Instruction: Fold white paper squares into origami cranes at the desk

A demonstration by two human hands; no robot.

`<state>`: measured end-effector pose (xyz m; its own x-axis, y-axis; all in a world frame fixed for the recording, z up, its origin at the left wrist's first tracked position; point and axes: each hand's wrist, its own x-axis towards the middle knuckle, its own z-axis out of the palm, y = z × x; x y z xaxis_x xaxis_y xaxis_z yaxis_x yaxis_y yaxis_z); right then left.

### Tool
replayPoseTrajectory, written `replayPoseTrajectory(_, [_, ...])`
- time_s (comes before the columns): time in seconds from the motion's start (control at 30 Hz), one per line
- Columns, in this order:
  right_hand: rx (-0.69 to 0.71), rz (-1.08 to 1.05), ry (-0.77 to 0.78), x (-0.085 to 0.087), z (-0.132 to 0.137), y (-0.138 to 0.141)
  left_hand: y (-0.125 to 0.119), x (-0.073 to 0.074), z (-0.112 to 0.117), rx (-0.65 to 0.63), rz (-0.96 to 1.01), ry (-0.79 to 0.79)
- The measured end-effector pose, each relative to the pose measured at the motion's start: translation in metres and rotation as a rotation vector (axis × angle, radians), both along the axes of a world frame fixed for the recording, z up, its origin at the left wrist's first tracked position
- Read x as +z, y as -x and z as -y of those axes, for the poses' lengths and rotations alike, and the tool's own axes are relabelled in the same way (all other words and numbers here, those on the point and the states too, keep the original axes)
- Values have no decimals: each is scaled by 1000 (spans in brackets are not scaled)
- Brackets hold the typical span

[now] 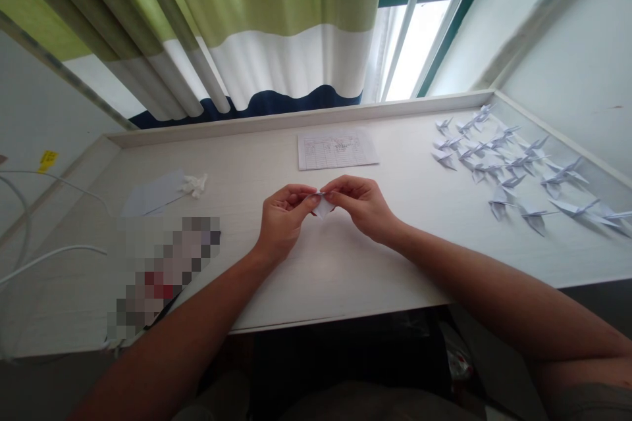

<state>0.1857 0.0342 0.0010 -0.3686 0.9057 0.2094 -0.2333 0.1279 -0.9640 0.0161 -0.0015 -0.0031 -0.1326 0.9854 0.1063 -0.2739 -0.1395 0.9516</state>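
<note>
In the head camera's view, a person's left hand [281,217] and right hand [364,206] meet over a white desk [405,174], midway between its left and right edges. The fingers of both hands are pinched on a small folded piece of white paper [323,208], its point aimed down toward the desk's front edge. Just beyond the hands, nearer the back edge, lies a sheet printed with a table [338,150]. Folded paper birds [519,161] crowd the right side of the desk, spreading from the back right corner toward the front. Toward the left edge, a crumpled white tissue [194,185] touches loose pale sheets [154,194]; near the front left corner, a pixelated item [168,270] cannot be made out. A green, white and blue curtain [291,20] hangs behind the back edge.
</note>
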Motion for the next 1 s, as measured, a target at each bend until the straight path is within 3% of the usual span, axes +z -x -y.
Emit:
replayPoseTrajectory(0.4, [2, 66, -67, 4, 2, -1, 1, 7, 6, 45, -185, -31])
replayPoseTrajectory(0.57, [4, 110, -89, 2, 1, -2, 2, 5, 4, -18, -139, 20])
replayPoseTrajectory(0.8, [-18, 233, -267, 1, 2, -7, 7, 3, 2, -37, -33, 110])
replayPoseTrajectory(1.0, [13, 199, -210, 3, 3, -8, 8, 3, 2, -17, -69, 83])
